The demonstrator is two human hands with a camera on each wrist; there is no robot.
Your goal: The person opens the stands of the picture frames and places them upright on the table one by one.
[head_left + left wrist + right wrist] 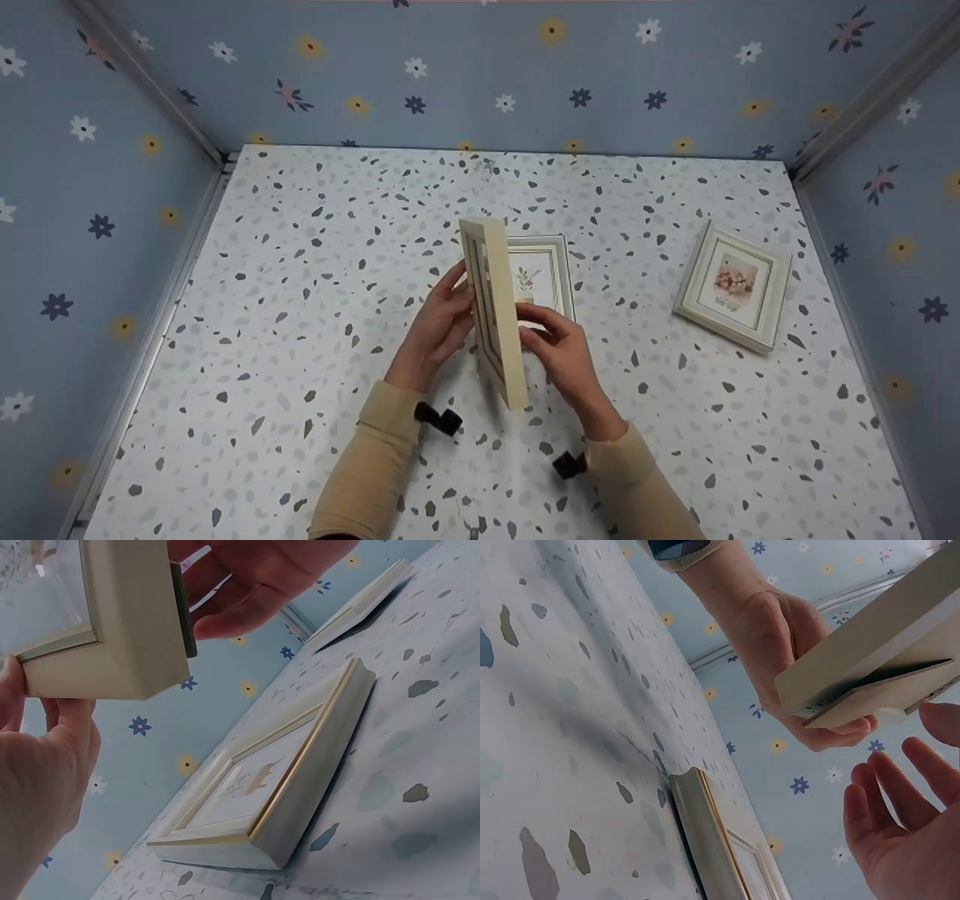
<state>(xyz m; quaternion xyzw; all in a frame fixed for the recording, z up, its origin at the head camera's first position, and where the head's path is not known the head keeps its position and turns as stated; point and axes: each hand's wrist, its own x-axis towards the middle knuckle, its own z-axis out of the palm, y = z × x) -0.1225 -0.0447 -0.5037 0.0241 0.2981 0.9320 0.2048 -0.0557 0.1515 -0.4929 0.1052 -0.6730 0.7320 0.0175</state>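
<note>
A cream picture frame (504, 315) is held up on edge above the table, tilted, its glazed front facing left. My left hand (442, 322) grips it, with thumb on the front side and fingers round the edge (71, 724). Behind the frame is my right hand (559, 349), its fingers spread and loosely bent near the back. A thin flap (889, 694) stands slightly away from the frame's back, close to the right thumb (941, 722). Beneath, a second picture frame (559, 259) with a plant print lies face up, partly hidden by the held one.
Another cream picture frame (735, 289) with a pink flower print lies face up, turned at an angle, on the right of the speckled white table (300, 420). Blue flowered panels (465, 75) border the table at the back and both sides.
</note>
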